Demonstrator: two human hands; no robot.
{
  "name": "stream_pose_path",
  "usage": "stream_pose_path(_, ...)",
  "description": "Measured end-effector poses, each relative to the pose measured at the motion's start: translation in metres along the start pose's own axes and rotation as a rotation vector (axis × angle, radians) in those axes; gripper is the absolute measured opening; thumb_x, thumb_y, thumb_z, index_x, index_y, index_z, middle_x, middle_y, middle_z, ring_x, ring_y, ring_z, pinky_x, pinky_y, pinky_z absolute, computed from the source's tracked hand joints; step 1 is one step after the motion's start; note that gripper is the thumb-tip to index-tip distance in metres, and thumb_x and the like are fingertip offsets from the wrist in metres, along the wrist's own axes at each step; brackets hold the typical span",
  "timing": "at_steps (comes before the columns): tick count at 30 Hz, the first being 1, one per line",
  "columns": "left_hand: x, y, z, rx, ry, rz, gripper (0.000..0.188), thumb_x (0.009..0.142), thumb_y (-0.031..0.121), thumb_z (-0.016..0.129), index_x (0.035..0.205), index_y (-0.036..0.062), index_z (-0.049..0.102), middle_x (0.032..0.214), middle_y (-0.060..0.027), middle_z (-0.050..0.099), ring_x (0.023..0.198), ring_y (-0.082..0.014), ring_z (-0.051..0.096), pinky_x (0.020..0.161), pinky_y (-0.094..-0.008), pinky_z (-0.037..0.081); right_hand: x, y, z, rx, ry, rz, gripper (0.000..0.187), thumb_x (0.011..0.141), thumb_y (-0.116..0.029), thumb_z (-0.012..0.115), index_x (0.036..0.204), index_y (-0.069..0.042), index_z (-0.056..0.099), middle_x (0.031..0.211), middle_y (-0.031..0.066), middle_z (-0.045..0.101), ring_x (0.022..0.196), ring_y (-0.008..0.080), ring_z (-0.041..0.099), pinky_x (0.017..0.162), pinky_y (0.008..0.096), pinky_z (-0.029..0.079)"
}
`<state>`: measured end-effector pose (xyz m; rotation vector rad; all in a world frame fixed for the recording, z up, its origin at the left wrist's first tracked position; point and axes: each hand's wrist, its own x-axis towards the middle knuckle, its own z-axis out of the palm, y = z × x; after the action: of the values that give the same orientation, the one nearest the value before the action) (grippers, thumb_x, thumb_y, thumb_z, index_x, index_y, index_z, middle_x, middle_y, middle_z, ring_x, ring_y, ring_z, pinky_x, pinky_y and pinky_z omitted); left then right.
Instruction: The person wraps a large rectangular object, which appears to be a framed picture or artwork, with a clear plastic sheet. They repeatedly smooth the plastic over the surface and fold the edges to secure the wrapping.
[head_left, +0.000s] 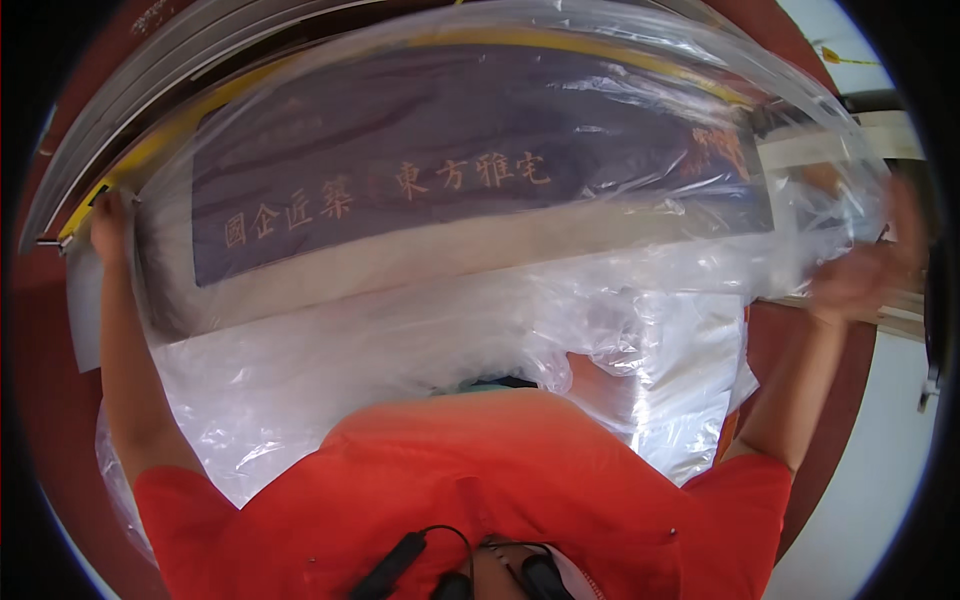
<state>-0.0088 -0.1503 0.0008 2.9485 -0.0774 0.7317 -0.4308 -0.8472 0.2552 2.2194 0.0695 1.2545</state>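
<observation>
Left hand (108,222): at the far left corner, arm outstretched, fingers curled in beside the end of a yellow strip (160,145); whether they pinch the clear plastic (590,310) or only the strip's edge is unclear.
Right hand (858,278): out to the far right, blurred, against a bunched part of the plastic; how far the fingers are closed does not show.
Clear plastic: wrinkled and shiny, spread between the hands over the dark panel and down toward the person's red shirt (480,450).
Good handling: an even, gentle pull from both sides should likely flatten the creases; tugging on one side alone could skew or tear the thin plastic.
Dark panel (470,120): straight ahead under the plastic, with gold lettering and a pale border.
Beyond: grey metal rails (130,90) at upper left, pale boards (900,310) at right.
</observation>
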Motion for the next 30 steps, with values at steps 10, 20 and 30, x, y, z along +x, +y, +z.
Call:
stream_pose_path(10,-0.048,-0.03,-0.06,0.164,-0.144,-0.064,0.026,0.079,0.033,0.042,0.087,0.0097,0.051,0.084,-0.015,0.055,0.079,-0.0332,0.052,0.062,-0.0393,0.041,-0.127,-0.066,0.114,0.242,-0.992,0.346,0.045,0.084,-0.037,0.033,0.122,-0.015,0.032,0.127,0.0107,0.029,0.118,0.0309,0.023,0.094,0.0401,0.02)
stream_pose_path(20,-0.047,-0.005,-0.057,-0.046,-0.099,-0.218,0.03,0.074,0.035,0.042,0.092,0.0144,0.054,0.091,-0.0141,0.056,0.087,-0.0321,0.052,0.072,-0.0386,0.041,-0.033,-0.11,0.199,0.608,-0.797,0.348,0.039,0.08,-0.026,0.049,0.113,-0.005,0.044,0.103,0.0114,0.051,0.095,0.0198,0.049,0.083,0.0282,0.035)
stream_pose_path(30,-0.055,0.035,-0.085,-0.07,0.007,-0.315,0.023,0.074,0.027,0.044,0.081,0.0066,0.053,0.08,-0.0171,0.056,0.077,-0.0319,0.054,0.069,-0.041,0.041,0.096,-0.523,-0.063,1.879,-0.805,-0.048,0.03,0.071,-0.023,0.056,0.091,-0.001,0.053,0.087,0.0143,0.056,0.078,0.027,0.054,0.069,0.0326,0.043)
